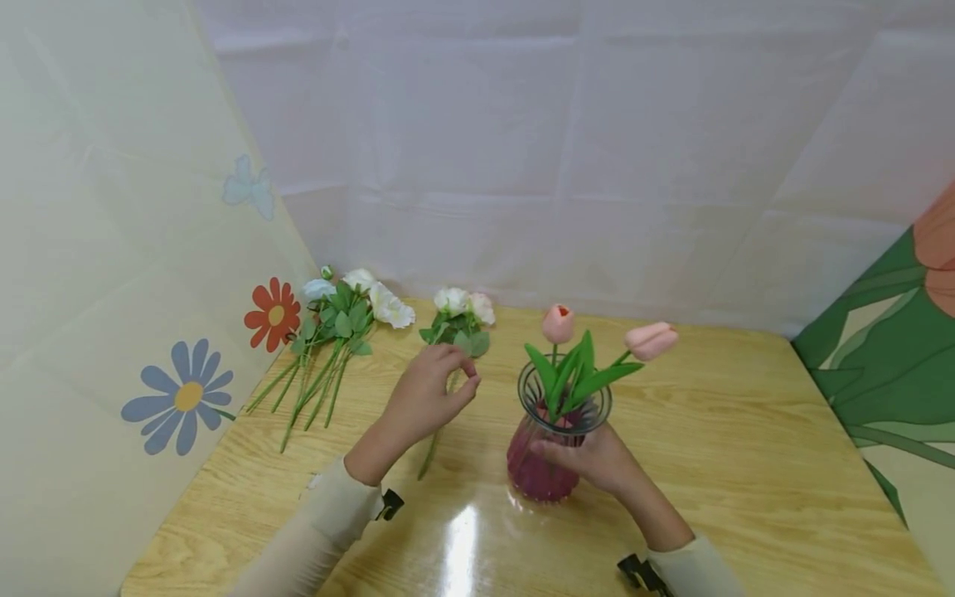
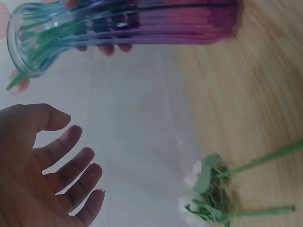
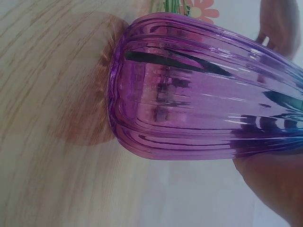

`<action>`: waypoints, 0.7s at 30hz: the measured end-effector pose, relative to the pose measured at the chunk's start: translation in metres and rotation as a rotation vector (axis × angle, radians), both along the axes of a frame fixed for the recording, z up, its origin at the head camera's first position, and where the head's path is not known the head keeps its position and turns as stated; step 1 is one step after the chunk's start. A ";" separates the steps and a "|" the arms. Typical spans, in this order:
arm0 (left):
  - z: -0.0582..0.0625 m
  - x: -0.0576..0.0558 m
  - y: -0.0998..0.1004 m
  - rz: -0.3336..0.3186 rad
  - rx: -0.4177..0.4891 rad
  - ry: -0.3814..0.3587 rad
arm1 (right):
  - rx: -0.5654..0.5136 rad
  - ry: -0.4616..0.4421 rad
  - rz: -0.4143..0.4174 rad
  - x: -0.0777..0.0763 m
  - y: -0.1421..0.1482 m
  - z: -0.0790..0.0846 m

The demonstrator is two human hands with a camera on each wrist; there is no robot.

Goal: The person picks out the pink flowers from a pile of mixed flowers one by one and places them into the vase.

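A ribbed glass vase (image 1: pixel 545 468), purple below and bluish at the rim, stands on the table. My right hand (image 1: pixel 593 460) grips its side, thumb across the front. In the left wrist view, fingertips of that hand show round the far side of the vase (image 2: pixel 189 21). Two pink tulips, one upright (image 1: pixel 558 324) and one leaning right (image 1: pixel 651 341), rise from the vase among green leaves. Left of the vase, my left hand (image 1: pixel 433 390) hovers with loosely bent fingers and nothing in them. White roses (image 1: pixel 453 301) on green stems lie just beyond it, their stems partly hidden by the hand.
Several white and pale blue flowers (image 1: pixel 343 307) with long green stems lie at the table's back left. A light wood table (image 1: pixel 746 464) spans the front. A pale cloth (image 1: pixel 597 149) hangs behind it, and flower-printed panels (image 1: pixel 149 274) border both sides.
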State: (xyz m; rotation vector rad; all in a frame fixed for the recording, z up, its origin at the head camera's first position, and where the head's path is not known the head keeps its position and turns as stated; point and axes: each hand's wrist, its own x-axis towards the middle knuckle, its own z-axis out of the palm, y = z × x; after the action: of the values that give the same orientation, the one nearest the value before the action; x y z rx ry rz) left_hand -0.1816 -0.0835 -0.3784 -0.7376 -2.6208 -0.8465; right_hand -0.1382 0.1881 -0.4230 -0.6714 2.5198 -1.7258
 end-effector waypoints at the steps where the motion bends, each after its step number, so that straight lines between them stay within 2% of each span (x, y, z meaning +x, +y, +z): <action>1: -0.002 -0.001 -0.003 0.011 -0.007 -0.010 | -0.004 0.003 0.003 0.000 0.000 0.000; 8: -0.016 -0.009 -0.026 0.117 -0.053 -0.068 | -0.017 0.018 0.012 0.000 0.000 0.000; 15: -0.030 -0.019 -0.051 0.230 -0.088 -0.183 | -0.035 0.019 0.011 0.000 0.000 0.000; 21: -0.043 -0.028 -0.078 0.300 -0.103 -0.215 | -0.028 0.015 0.004 0.001 0.000 -0.001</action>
State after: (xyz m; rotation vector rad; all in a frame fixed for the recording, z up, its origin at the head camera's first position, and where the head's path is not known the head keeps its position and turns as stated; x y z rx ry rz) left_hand -0.2100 -0.1612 -0.4214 -0.2742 -2.8840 -0.7424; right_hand -0.1371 0.1885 -0.4237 -0.6927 2.5065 -1.7649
